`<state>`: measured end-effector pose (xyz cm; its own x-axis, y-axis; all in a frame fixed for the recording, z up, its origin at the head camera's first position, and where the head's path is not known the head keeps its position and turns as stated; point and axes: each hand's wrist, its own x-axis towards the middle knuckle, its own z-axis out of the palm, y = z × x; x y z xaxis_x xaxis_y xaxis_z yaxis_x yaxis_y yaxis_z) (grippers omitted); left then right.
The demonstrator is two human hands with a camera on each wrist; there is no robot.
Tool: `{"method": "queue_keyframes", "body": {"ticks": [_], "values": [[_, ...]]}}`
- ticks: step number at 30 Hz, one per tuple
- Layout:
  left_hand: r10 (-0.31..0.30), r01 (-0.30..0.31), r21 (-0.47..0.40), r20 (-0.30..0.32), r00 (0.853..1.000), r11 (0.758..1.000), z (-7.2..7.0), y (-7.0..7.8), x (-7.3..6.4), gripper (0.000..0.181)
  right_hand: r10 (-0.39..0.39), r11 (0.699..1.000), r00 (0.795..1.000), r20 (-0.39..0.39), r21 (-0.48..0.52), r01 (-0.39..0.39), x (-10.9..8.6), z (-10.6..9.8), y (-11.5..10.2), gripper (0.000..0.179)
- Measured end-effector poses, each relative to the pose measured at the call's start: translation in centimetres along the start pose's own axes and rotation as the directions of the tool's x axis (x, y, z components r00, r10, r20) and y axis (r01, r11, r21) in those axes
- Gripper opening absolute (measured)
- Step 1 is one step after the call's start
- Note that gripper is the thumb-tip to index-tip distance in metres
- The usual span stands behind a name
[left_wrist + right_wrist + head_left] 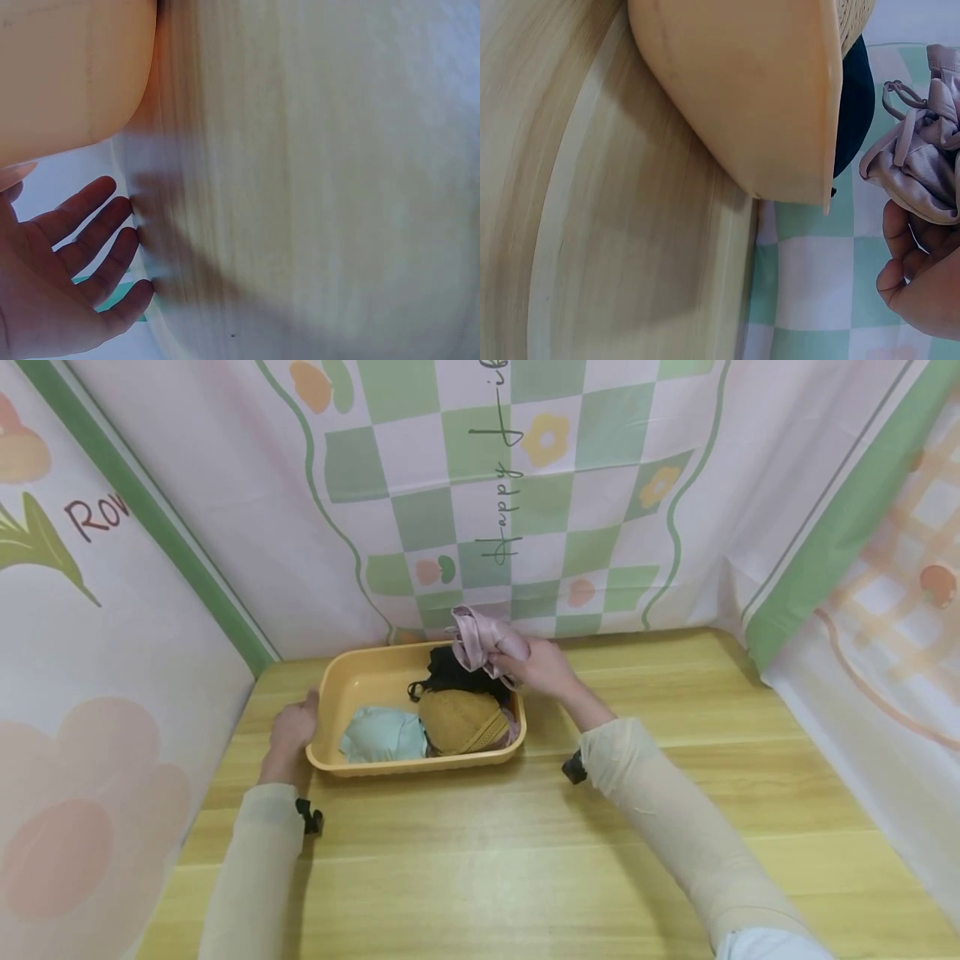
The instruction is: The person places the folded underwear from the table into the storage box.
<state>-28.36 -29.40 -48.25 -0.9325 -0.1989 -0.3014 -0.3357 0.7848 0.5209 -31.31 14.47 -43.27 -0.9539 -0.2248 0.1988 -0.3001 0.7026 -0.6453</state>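
My right hand (546,670) holds a folded lilac satin bra (483,639) above the back right corner of a yellow plastic basin (341,693). Thin straps hang from the bra (919,161) in the right wrist view. Inside the basin lie a black bra (457,672), a mustard bra (459,722) and a pale mint garment (384,735); some lilac cloth shows under the mustard one. At the basin's left end is my left hand (294,725), its thumb by the rim. The left wrist view shows that hand's fingers (101,255) extended and spread, wrapped round nothing.
The basin stands toward the back of a wooden table (465,860). Behind it hangs a green-checked curtain (420,518), with a printed fabric wall (97,710) on the left and another (885,652) on the right. Each wrist wears a black mount (574,768).
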Motion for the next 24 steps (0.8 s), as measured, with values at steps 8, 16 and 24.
{"method": "queue_keyframes", "body": {"ticks": [8,16,24], "values": [[-0.009,0.009,-0.033,0.009,1.0,0.999,0.0,0.0,0.0,0.093,-0.025,0.999,0.999,0.028,0.038,0.023,0.2,0.6,-1.2,0.04],[-0.007,0.008,-0.042,0.003,1.0,0.999,0.3,-0.4,0.3,0.093,-0.01,1.0,1.0,0.025,0.017,0.01,0.4,1.3,-2.6,0.04],[0.019,-0.019,-0.029,0.006,1.0,0.999,0.2,-0.3,0.1,0.089,-0.055,0.998,0.998,0.044,0.004,0.055,0.6,2.1,-3.5,0.04]]}}
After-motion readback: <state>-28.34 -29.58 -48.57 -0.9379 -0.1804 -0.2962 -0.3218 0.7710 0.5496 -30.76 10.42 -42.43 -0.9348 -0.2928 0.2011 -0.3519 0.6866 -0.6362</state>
